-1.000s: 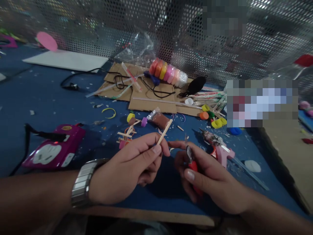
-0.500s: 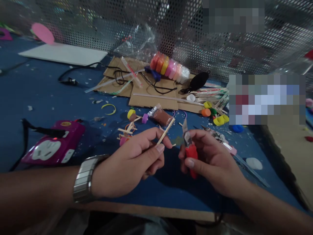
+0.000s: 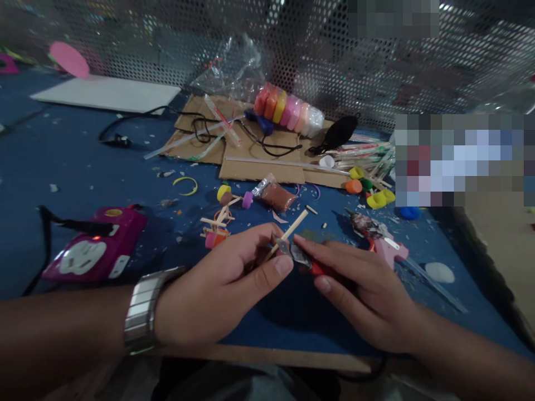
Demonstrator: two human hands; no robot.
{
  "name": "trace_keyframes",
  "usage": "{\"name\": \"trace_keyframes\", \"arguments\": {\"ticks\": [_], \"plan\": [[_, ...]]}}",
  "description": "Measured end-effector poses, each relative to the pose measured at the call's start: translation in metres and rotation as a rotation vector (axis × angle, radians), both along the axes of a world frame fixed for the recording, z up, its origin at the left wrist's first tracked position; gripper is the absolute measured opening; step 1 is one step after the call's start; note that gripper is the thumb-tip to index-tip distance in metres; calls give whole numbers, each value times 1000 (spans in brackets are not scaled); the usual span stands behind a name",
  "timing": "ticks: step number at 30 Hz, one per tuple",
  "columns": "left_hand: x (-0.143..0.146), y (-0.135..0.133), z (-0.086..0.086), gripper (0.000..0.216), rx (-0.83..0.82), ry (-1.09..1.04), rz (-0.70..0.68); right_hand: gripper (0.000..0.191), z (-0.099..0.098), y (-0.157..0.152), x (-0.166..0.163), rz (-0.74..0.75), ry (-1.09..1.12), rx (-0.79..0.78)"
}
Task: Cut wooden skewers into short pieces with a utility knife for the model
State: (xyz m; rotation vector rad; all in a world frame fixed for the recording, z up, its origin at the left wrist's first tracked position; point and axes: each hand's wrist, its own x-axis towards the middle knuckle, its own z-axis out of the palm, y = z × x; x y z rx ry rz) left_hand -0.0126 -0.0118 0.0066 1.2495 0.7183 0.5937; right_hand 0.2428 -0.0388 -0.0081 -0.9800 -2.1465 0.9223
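My left hand [image 3: 225,284], with a metal watch [image 3: 144,306] on the wrist, pinches a thin wooden stick [image 3: 292,228] low over the blue table [image 3: 83,172]. My right hand [image 3: 355,284] grips a small red-handled cutter [image 3: 303,257]. Its blade lies against the stick right beside my left thumb. Both hands touch near the table's front edge. Just behind my left hand sits a small build of sticks and coloured caps [image 3: 219,220].
A pink device [image 3: 94,245] with a black strap lies at the left. Cardboard sheets [image 3: 254,153], a row of coloured clay tubs [image 3: 288,111], a brown packet [image 3: 278,195], loose caps [image 3: 368,192], straws and a pink glue gun [image 3: 387,245] crowd the back and right. A perforated metal wall [image 3: 167,39] closes the rear.
My right hand has swung the cutter from upright down and left onto the stick. Both hands have dropped closer to the table and now meet.
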Motion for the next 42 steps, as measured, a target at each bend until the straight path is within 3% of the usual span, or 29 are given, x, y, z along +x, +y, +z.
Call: {"name": "trace_keyframes", "arguments": {"ticks": [8, 32, 42], "plan": [[-1, 1, 6, 29, 185, 70, 3, 63, 2, -2, 4, -14, -50, 114], [-1, 1, 0, 35, 183, 92, 9, 50, 4, 1, 0, -40, -43, 198], [-5, 3, 0, 39, 390, 225, -6, 50, 4, 0, 0, -31, -75, 225]]}}
